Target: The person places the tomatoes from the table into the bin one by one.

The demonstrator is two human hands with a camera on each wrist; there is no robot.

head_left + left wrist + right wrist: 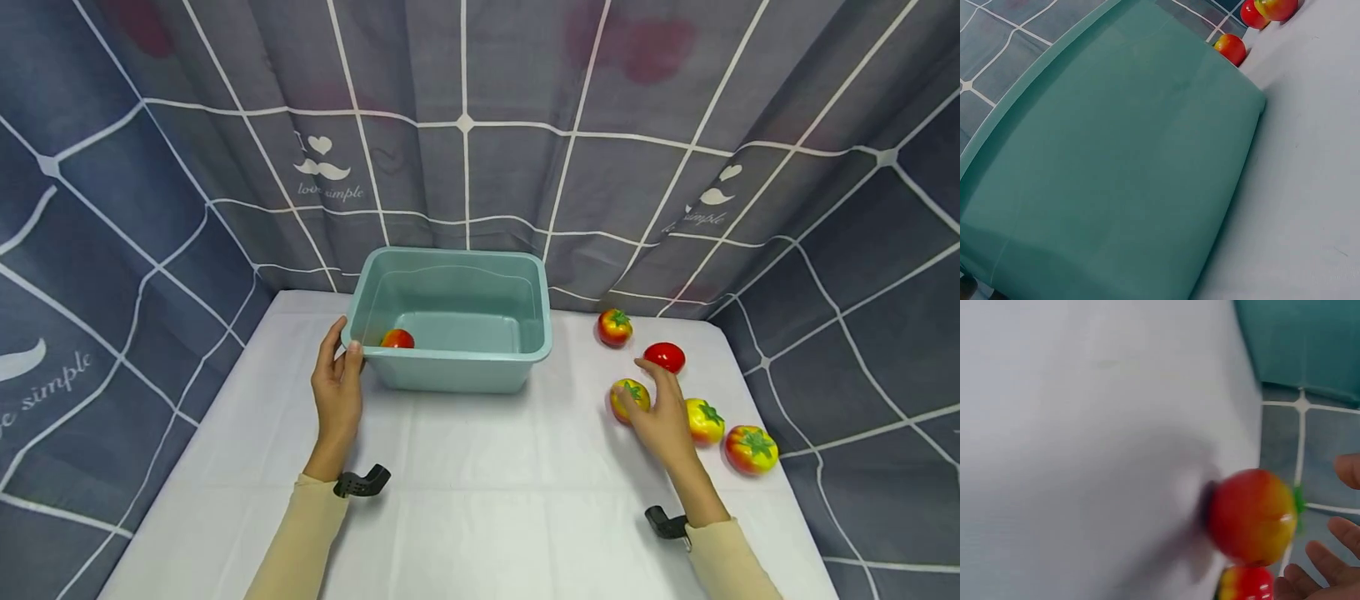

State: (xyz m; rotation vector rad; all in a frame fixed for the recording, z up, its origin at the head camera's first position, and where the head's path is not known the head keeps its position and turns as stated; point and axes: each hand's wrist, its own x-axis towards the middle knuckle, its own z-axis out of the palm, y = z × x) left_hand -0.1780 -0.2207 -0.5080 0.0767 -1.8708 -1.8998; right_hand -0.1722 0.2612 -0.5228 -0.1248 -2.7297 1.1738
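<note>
A teal plastic bin [442, 371] stands at the back of the white table. My left hand [339, 396] grips its front left corner, thumb at the rim. One red tomato [397, 338] lies inside, near that corner. On the right, my right hand [663, 417] reaches over a red-and-yellow tomato [630, 395], fingers spread around it. The right wrist view shows the fingers [1329, 562] apart from that tomato [1250, 515]. Around the hand lie a tomato at the back [615, 327], a glossy red one [665, 357], and two yellow-red ones, the nearer [705, 421] and the outer [752, 450].
A white cloth [480, 500] covers the table. Dark grey checked curtains [420, 167] enclose it behind and on both sides, close behind the bin. Each wrist carries a small black camera mount, as on the left wrist [363, 481].
</note>
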